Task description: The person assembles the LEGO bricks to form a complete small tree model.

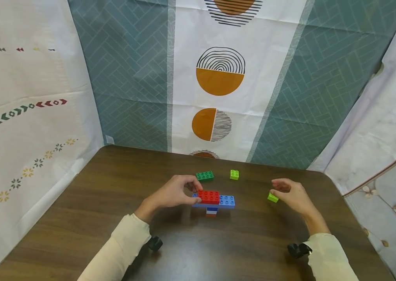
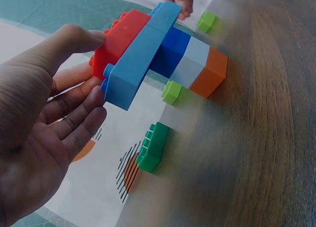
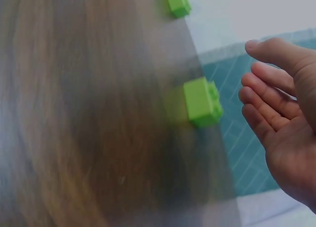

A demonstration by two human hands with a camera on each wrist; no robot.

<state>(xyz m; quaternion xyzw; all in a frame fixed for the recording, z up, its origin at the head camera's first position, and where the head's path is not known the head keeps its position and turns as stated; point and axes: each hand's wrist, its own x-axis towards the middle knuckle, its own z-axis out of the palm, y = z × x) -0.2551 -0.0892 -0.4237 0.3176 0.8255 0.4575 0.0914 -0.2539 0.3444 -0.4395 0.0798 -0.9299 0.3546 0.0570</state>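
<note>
A small stack of toy bricks stands mid-table: orange at the bottom, then white, dark blue (image 2: pixel 171 54), a long light blue brick (image 1: pixel 227 201) lying across, and a red brick (image 1: pixel 209 196) on top. My left hand (image 1: pixel 178 190) pinches the red brick's left end between thumb and fingers. In the left wrist view the red brick (image 2: pixel 123 37) sits on the light blue one. Over to the right, my right hand (image 1: pixel 292 195) hovers by a lime green brick (image 1: pixel 273 197), its fingers loosely bent and holding nothing. The right wrist view has that lime brick (image 3: pixel 200 102) apart from the fingertips.
Behind the stack lie a dark green brick (image 1: pixel 205 175) and another lime green brick (image 1: pixel 234 174). The brown wooden table (image 1: pixel 141 164) meets a patterned cloth (image 1: pixel 131 97) at its back edge, with light cloths hanging at both sides.
</note>
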